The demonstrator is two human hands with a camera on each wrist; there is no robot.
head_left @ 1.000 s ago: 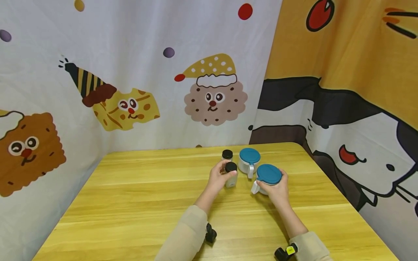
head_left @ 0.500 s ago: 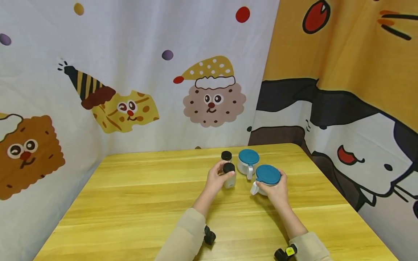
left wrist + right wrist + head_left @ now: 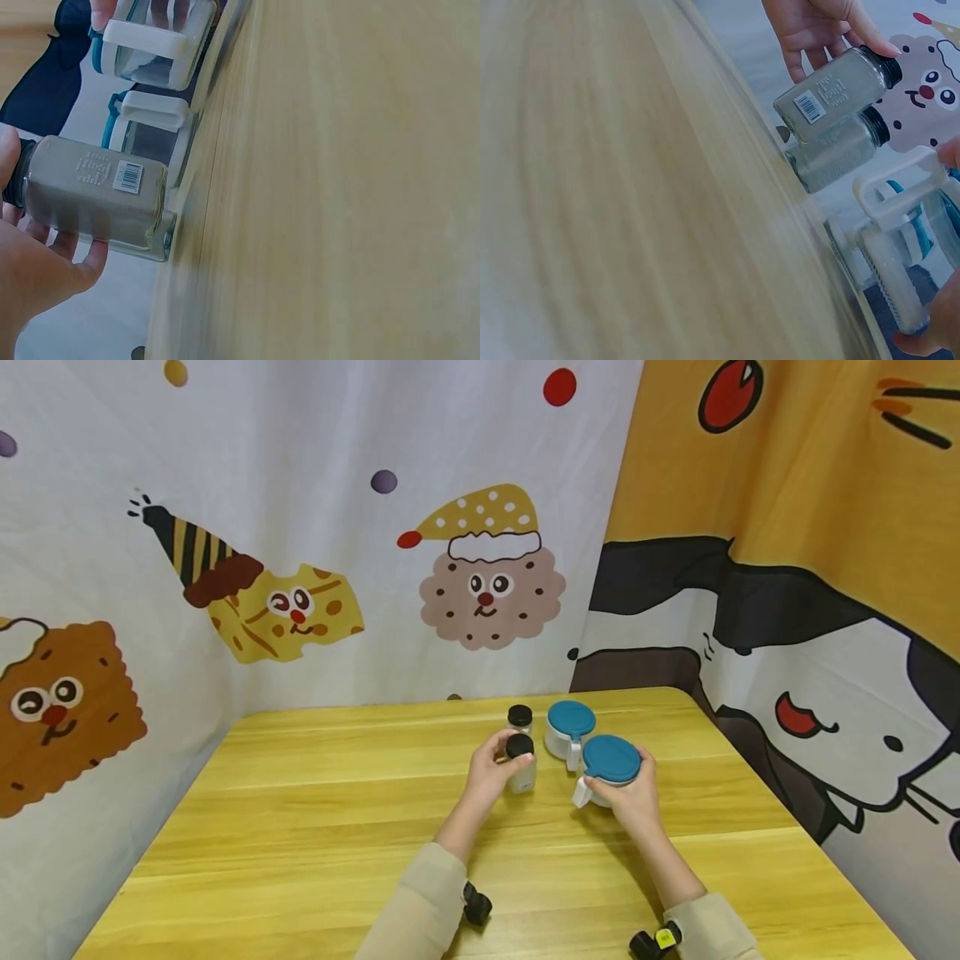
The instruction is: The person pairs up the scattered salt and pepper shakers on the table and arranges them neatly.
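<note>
My left hand [image 3: 486, 772] grips a glass jar [image 3: 522, 777] with a black screw lid, thumb and fingers near its top. In the left wrist view a barcode sticker shows on the side of this jar [image 3: 97, 196]. Whether its base touches the table is hard to tell. Just behind it stands a second black-lidded jar [image 3: 520, 718], partly hidden. My right hand [image 3: 637, 795] holds a clear mug with a blue lid [image 3: 611, 758] and a white handle [image 3: 582, 792], its fingers round the side. A matching blue-lidded mug [image 3: 571, 719] stands behind it, handle toward me.
The wooden table [image 3: 300, 827] stretches left and in front of both hands. A printed curtain [image 3: 315, 460] hangs along its back edge, and another part [image 3: 810, 610] runs down the right side. Black wrist cameras [image 3: 477, 906] are strapped at both sleeves.
My left hand has shifted slightly left with the jar, so the gap to the mugs is a little wider. The right hand and its mug have barely moved.
</note>
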